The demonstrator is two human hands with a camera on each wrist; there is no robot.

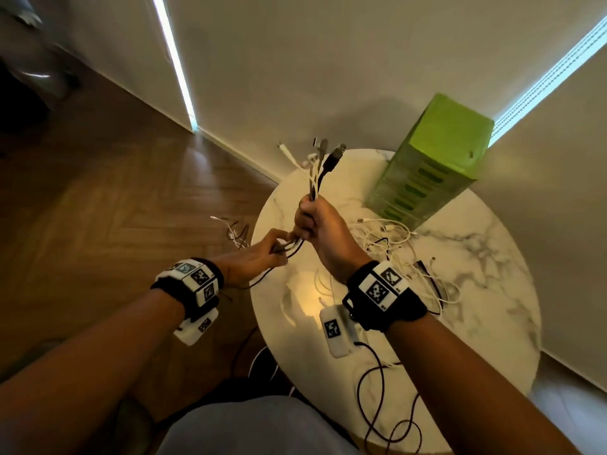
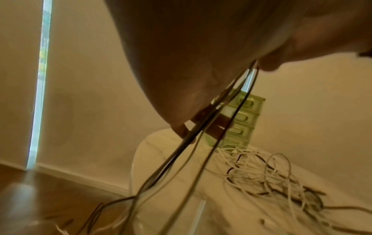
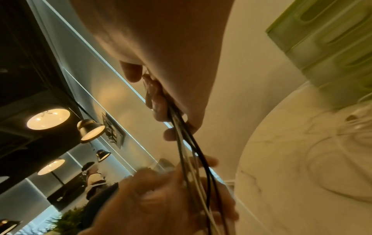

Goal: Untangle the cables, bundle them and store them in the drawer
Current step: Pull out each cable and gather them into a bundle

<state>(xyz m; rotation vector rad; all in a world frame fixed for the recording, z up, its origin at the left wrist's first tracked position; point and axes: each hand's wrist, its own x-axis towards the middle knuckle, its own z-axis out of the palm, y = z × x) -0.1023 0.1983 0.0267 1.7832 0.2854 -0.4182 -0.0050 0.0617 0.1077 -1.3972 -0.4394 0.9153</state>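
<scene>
A gathered bunch of thin black, grey and white cables point(image 1: 316, 178) stands above the near-left rim of a round white marble-patterned table point(image 1: 486, 257), its plug ends pointing up toward 12 o'clock. The right hand point(image 1: 315, 221) wraps the bunch in a fist, fingers curled tight around it. Just below, at 7 o'clock from that fist, the left hand point(image 1: 259, 257) pinches the same strands between thumb and curled fingers, and the loose tails point(image 2: 181, 167) hang down past the table edge toward the wooden herringbone floor point(image 1: 115, 208). At 3 o'clock from the fist, a loose tangle of white and black cables point(image 1: 391, 241) lies spread on the tabletop. Beyond it, at 1 o'clock, a tall translucent green plastic drawer tower point(image 1: 433, 165) stands on the table against the pale wall point(image 1: 328, 60), its drawers all pushed in.
</scene>
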